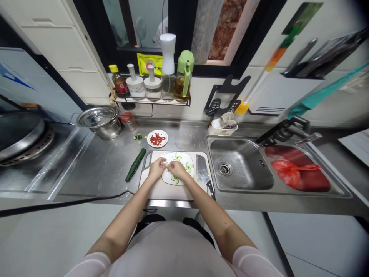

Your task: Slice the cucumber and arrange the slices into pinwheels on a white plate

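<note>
A white square plate [179, 161] lies on a pale cutting board [161, 192]. Fanned cucumber slices [188, 167] sit near its right, far and near edges. Over the plate's left side, my left hand [157, 168] and my right hand [177, 170] meet with fingers pinched. A small pale green cucumber slice [167, 164] shows between their fingertips, partly hidden by them. On the board's right side rests a cleaver [202, 169], its black handle toward me. A whole cucumber [135, 164] lies on the counter left of the board.
Behind the board stand a small plate of red pieces [157, 139] and some cucumber scraps [139, 136]. A lidded steel pot [103, 123] is at the back left. The double sink [242, 163] lies right, with a red bag [288, 174]. A condiment shelf [152, 101] hangs above.
</note>
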Tool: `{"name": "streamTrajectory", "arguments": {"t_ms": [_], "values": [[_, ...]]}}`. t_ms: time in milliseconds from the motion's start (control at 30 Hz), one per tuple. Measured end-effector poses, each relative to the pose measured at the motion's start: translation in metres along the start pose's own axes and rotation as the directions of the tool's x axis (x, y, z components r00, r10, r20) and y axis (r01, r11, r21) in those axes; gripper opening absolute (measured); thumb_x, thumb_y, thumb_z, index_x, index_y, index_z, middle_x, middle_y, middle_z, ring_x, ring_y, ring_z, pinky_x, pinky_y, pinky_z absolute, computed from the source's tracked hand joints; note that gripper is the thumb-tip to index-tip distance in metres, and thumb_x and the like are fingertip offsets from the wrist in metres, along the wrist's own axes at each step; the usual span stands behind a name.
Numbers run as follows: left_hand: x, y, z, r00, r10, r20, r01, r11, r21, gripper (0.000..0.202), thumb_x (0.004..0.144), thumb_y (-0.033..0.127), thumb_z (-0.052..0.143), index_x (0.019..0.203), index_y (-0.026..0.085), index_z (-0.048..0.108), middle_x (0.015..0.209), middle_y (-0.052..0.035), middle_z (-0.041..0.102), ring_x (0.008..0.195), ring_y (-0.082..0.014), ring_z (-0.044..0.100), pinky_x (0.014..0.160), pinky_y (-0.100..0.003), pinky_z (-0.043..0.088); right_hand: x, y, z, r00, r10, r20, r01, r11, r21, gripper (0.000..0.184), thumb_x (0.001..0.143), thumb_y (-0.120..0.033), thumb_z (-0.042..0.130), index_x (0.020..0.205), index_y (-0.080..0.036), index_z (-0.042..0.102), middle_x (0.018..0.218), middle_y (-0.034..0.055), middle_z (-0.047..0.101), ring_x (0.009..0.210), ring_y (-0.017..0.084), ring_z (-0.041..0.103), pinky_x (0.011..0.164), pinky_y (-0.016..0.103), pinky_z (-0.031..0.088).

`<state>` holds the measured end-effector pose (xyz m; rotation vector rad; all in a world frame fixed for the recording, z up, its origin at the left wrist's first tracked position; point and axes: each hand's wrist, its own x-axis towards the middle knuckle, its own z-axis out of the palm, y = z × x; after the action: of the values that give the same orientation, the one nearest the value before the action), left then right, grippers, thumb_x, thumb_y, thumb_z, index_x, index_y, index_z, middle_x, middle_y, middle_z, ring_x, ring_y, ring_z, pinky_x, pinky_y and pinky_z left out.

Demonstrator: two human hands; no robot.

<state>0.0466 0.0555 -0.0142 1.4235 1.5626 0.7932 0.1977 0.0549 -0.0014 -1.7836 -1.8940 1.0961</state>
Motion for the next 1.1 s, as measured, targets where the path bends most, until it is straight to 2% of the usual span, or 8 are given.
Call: {"name": "streamTrajectory", "arguments": {"t_ms": [133,367,567,800,1100], "values": [[0.002,0.004,-0.001,0.998,0.047,-0.029,-0.042,0.984,0.172,0.032,0.071,0.013,0.059,0.101,0.022,0.069,0.072,-0.0009,0.066,0.072,-0.0182,0.059,0.073,-0.026,0.041,0.002,-0.005,0.002,0.999,0.031,-0.009,-0.032,0.989,-0.143,0.013,0.086,-0.025,0.055,0.081,-0.018,0.066,0.083,0.0038,0.069,0.072,0.014,0.058,0.060,0.021,0.032],[0.006,0.004,0.001,0.991,0.133,0.023,-0.129,0.890,0.438,0.035,0.078,0.013,0.053,0.110,0.021,0.067,0.089,-0.0076,0.070,0.093,-0.0252,0.060,0.084,-0.033,0.041,0.004,-0.007,0.008,1.000,0.009,-0.020,-0.015,0.945,-0.326,0.022,0.093,-0.027,0.044,0.092,-0.019,0.064,0.092,0.0081,0.070,0.079,0.017,0.060,0.058,0.025,0.027],[0.007,-0.003,0.002,0.984,0.175,0.038,-0.173,0.869,0.464,0.030,0.080,0.015,0.055,0.107,0.019,0.067,0.092,-0.0079,0.069,0.096,-0.0238,0.059,0.090,-0.033,0.041,0.002,-0.007,0.013,0.999,0.000,-0.036,-0.012,0.940,-0.340,0.020,0.093,-0.028,0.044,0.102,-0.022,0.061,0.097,0.0058,0.070,0.086,0.018,0.061,0.062,0.025,0.031],[0.006,-0.009,0.005,0.988,0.155,0.008,-0.137,0.852,0.504,0.027,0.082,0.020,0.057,0.108,0.022,0.066,0.091,-0.0049,0.066,0.096,-0.0218,0.058,0.091,-0.032,0.042,-0.003,-0.010,0.017,0.993,0.083,-0.081,-0.106,0.929,-0.354,0.028,0.094,-0.032,0.044,0.117,-0.026,0.058,0.100,0.0042,0.071,0.093,0.019,0.063,0.071,0.026,0.037],[0.007,-0.011,0.006,0.988,0.150,-0.023,-0.118,0.852,0.510,0.034,0.082,0.022,0.058,0.116,0.021,0.063,0.096,-0.0065,0.063,0.096,-0.0218,0.058,0.089,-0.033,0.043,-0.004,-0.012,0.017,0.990,0.127,-0.068,-0.143,0.920,-0.364,0.033,0.095,-0.035,0.042,0.123,-0.029,0.058,0.100,0.0042,0.071,0.095,0.020,0.064,0.075,0.027,0.041]]}}
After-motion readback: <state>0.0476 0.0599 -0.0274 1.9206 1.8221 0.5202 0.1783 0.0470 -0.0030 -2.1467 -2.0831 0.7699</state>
